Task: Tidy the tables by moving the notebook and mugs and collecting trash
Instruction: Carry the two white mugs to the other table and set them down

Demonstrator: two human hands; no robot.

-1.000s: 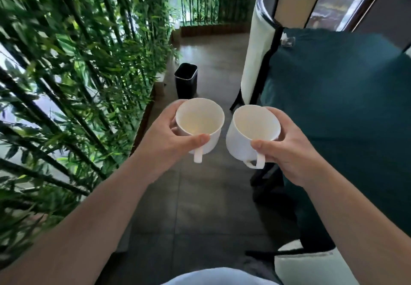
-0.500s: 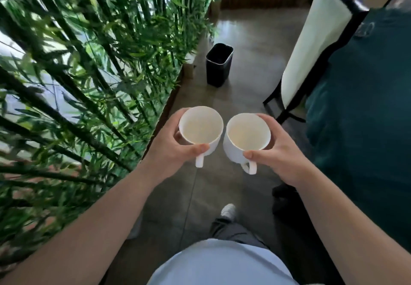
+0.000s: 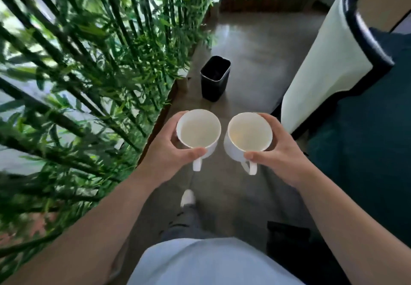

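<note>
Two white mugs are carried side by side above a grey tiled floor. My left hand (image 3: 166, 151) grips the left white mug (image 3: 198, 129) around its body, handle pointing back toward me. My right hand (image 3: 282, 153) holds the right white mug (image 3: 249, 132) the same way, thumb on the near rim. Both mugs are upright and look empty. A small gap separates them. No notebook or trash is in view.
A black bin (image 3: 214, 78) stands open on the floor ahead. Bamboo plants (image 3: 77, 73) in a wooden planter line the left. A white-and-black chair back (image 3: 322, 62) and dark teal furniture (image 3: 367, 151) close the right. My shoe (image 3: 188, 198) steps along the floor strip between.
The view has moved forward and tilted down. The black bin is nearer and my leg and shirt now show. Both hands keep their grip on the mugs.
</note>
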